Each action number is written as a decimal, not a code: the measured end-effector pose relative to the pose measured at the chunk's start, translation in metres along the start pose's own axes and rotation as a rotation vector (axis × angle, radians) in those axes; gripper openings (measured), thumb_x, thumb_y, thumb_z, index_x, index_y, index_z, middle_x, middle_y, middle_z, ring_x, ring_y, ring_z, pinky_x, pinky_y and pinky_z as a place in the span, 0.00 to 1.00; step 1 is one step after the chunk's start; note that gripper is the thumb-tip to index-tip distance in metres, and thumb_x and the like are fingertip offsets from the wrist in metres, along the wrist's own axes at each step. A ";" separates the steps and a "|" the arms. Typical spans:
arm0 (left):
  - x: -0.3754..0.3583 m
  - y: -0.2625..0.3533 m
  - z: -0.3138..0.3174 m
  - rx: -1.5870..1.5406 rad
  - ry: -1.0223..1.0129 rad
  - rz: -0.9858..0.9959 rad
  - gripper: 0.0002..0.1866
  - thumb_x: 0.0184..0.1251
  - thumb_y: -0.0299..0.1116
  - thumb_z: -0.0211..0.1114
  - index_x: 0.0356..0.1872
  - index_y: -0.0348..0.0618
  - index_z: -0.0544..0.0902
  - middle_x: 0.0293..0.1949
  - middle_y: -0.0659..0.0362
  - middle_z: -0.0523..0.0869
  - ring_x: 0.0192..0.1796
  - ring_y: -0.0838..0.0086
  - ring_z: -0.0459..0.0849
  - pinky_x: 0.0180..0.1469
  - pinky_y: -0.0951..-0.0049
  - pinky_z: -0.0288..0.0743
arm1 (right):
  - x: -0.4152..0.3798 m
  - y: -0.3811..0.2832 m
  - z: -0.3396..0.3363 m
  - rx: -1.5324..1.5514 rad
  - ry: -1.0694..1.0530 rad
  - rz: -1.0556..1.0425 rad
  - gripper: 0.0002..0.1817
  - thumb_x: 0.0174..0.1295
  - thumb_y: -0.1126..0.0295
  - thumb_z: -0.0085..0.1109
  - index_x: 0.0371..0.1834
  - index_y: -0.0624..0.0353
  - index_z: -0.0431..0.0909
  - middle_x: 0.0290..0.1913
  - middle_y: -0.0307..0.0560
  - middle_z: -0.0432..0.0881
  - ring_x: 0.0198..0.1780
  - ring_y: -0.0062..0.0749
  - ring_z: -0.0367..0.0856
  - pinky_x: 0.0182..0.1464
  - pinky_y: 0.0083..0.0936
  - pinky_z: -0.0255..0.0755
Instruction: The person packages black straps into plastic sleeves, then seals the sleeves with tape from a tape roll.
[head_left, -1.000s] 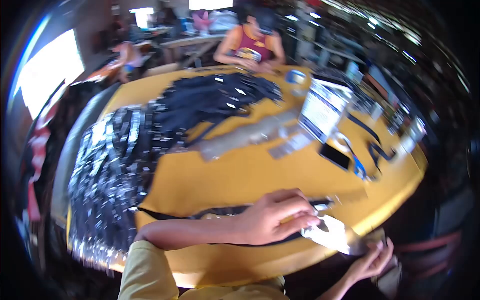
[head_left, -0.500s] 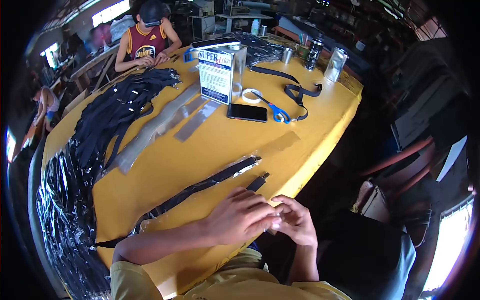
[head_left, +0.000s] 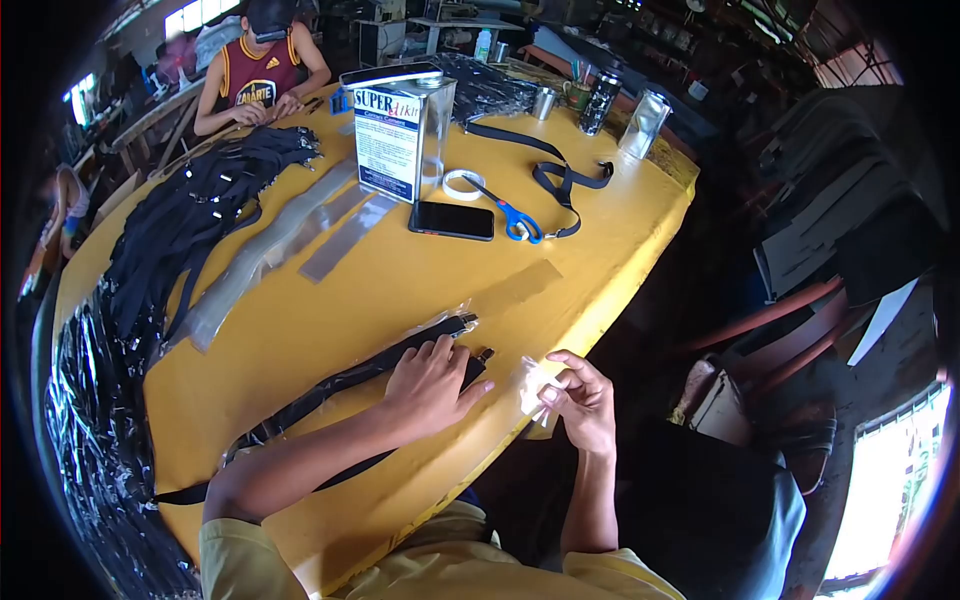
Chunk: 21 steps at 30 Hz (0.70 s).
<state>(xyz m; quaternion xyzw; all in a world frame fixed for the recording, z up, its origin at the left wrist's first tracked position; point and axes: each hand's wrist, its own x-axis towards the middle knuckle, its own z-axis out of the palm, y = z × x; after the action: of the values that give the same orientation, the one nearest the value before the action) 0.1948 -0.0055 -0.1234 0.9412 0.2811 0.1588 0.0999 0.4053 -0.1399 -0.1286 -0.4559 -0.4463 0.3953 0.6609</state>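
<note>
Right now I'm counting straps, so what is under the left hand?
The left hand lies flat on a black strap in a clear plastic sleeve on the yellow table. The strap's part beneath the palm is hidden.

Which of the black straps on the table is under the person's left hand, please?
The unwrapped black strap nearest the table edge; the left hand presses its end, beside the plastic-sleeved strap.

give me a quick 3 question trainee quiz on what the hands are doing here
1. True or false: the left hand rests flat on a black strap on the yellow table.
2. What does the right hand pinch? A) scissors B) a clear plastic sleeve C) a phone
3. What lies just left of the blue-handled scissors?

Key: 1 true. 2 B, the clear plastic sleeve. 3 the black phone.
</note>
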 end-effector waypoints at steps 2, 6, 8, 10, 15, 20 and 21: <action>0.003 -0.002 0.004 0.001 -0.019 -0.008 0.24 0.74 0.51 0.63 0.50 0.35 0.80 0.46 0.45 0.83 0.49 0.51 0.86 0.52 0.52 0.79 | 0.002 -0.001 0.002 -0.040 0.021 0.012 0.23 0.66 0.79 0.70 0.65 0.67 0.78 0.29 0.40 0.85 0.31 0.18 0.83 0.36 0.17 0.76; 0.006 -0.009 0.006 -0.260 0.042 -0.024 0.19 0.71 0.41 0.69 0.50 0.38 0.75 0.43 0.46 0.84 0.46 0.53 0.86 0.48 0.55 0.80 | 0.005 0.004 0.001 -0.041 0.010 -0.010 0.21 0.69 0.77 0.68 0.64 0.66 0.79 0.29 0.40 0.85 0.29 0.18 0.81 0.34 0.18 0.75; 0.008 -0.011 -0.002 -0.427 0.063 -0.040 0.18 0.71 0.36 0.70 0.51 0.40 0.72 0.41 0.48 0.84 0.43 0.58 0.86 0.46 0.58 0.80 | 0.006 0.007 -0.001 -0.048 0.009 -0.053 0.19 0.70 0.76 0.66 0.63 0.66 0.79 0.28 0.40 0.84 0.28 0.18 0.80 0.34 0.18 0.75; 0.010 -0.006 -0.031 -0.922 -0.176 -0.242 0.19 0.71 0.29 0.70 0.52 0.43 0.66 0.37 0.56 0.82 0.37 0.74 0.81 0.42 0.71 0.76 | 0.006 0.007 0.000 -0.048 0.017 -0.061 0.18 0.71 0.76 0.66 0.62 0.67 0.79 0.28 0.39 0.84 0.28 0.17 0.80 0.33 0.18 0.74; 0.002 -0.011 -0.043 -1.327 -0.014 -0.201 0.24 0.68 0.24 0.73 0.56 0.44 0.66 0.38 0.63 0.79 0.36 0.87 0.74 0.39 0.84 0.69 | 0.007 0.004 0.004 -0.051 0.003 -0.067 0.19 0.71 0.76 0.66 0.63 0.67 0.78 0.29 0.39 0.83 0.29 0.17 0.80 0.35 0.17 0.75; 0.003 -0.004 -0.058 -1.330 0.065 -0.172 0.33 0.69 0.31 0.75 0.71 0.41 0.68 0.35 0.63 0.84 0.33 0.87 0.78 0.34 0.82 0.72 | 0.011 -0.005 0.027 -0.160 -0.021 -0.093 0.21 0.70 0.76 0.66 0.65 0.68 0.76 0.32 0.39 0.85 0.35 0.18 0.83 0.42 0.19 0.77; 0.003 -0.004 -0.065 -1.341 0.006 -0.233 0.32 0.72 0.34 0.73 0.72 0.38 0.68 0.35 0.61 0.85 0.32 0.85 0.81 0.33 0.80 0.74 | 0.013 -0.006 0.030 -0.200 -0.021 -0.105 0.21 0.70 0.76 0.66 0.65 0.68 0.77 0.32 0.40 0.86 0.36 0.19 0.84 0.43 0.20 0.77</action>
<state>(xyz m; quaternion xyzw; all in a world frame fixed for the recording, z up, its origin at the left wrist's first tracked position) 0.1724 0.0060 -0.0632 0.6389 0.2214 0.2894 0.6775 0.3810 -0.1218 -0.1139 -0.4913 -0.5139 0.3182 0.6271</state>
